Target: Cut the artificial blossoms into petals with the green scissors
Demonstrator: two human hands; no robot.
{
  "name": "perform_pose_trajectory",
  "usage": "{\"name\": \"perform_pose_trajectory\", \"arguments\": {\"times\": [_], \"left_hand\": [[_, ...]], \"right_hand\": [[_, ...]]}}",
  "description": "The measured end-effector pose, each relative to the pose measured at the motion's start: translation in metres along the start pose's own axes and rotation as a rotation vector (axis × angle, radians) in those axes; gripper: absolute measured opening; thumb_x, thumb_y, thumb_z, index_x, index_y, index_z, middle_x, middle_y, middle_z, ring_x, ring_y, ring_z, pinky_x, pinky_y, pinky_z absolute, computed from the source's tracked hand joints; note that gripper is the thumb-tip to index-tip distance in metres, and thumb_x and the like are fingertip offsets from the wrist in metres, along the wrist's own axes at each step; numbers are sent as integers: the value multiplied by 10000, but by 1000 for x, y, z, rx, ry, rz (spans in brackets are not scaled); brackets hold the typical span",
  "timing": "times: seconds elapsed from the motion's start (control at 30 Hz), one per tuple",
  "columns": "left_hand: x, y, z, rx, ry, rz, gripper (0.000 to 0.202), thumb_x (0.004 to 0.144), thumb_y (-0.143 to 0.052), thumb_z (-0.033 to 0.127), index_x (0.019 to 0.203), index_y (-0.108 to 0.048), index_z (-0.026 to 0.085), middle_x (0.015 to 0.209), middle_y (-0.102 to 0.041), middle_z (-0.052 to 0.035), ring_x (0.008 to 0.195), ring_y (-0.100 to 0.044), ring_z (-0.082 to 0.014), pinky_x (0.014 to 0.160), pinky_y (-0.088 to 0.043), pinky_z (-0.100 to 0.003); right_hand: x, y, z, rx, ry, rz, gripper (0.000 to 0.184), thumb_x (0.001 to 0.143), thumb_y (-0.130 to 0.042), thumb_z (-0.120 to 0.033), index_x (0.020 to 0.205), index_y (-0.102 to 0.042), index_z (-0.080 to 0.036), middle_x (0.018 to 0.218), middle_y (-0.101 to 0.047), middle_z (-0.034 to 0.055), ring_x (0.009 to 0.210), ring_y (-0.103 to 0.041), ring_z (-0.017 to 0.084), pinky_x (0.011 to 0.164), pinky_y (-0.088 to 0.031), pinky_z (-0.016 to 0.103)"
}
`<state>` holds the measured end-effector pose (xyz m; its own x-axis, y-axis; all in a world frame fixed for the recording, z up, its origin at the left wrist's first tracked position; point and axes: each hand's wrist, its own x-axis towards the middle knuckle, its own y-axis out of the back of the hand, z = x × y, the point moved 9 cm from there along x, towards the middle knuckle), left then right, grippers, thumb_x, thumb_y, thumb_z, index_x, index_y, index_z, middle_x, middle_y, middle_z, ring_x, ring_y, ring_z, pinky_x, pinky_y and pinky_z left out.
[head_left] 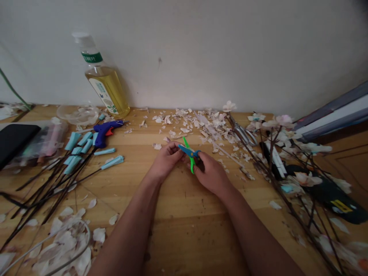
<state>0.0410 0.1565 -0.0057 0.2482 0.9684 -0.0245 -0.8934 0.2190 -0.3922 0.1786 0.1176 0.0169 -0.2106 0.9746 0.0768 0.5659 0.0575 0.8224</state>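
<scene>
In my right hand (211,172) is a pair of scissors (191,154) with blue and green parts, its blades spread apart and pointing toward my left hand. Thumb and fingers pinch together on my left hand (169,159), close by the blue blade; whatever they hold is too small or hidden to name. Both hands are over the middle of the wooden table (201,237). Pale petal scraps (198,124) lie scattered beyond them, toward the wall.
Left: a blue glue gun (103,132), dark twigs with light-blue wrapped ends (76,153), a bottle of yellow liquid (110,90), a black phone (17,142) and loose petals (69,245). Right: flowering branches (270,172), pliers (244,134) and a dark green tool (336,195).
</scene>
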Motion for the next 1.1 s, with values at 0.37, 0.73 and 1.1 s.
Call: {"name": "perform_pose_trajectory", "arguments": {"times": [0.37, 0.73, 1.1], "left_hand": [[1, 3, -6, -23, 16, 8, 257, 783, -747, 384, 828, -605, 174, 653, -583, 32, 603, -537, -96, 625, -434, -238], [0, 1, 0, 114, -14, -2, 258, 812, -723, 379, 758, -591, 164, 631, -581, 30, 580, -497, -85, 606, -382, -226], [1, 2, -1, -27, -16, 19, 238, 781, -742, 379, 831, -624, 178, 651, -560, 30, 611, -513, -98, 639, -426, -245]], "right_hand": [[0, 0, 3, -13, 16, 18, 133, 843, -527, -234, 975, -517, -218, 950, -650, 75, 848, -593, 227, 702, -393, 316], [0, 1, 3, -29, -9, 44, 131, 865, -535, -275, 981, -514, -218, 939, -651, 77, 850, -599, 238, 703, -396, 326], [0, 1, 4, -26, -17, 54, 145, 871, -524, -248, 1012, -536, -213, 942, -664, 82, 842, -606, 236, 702, -406, 330]]}}
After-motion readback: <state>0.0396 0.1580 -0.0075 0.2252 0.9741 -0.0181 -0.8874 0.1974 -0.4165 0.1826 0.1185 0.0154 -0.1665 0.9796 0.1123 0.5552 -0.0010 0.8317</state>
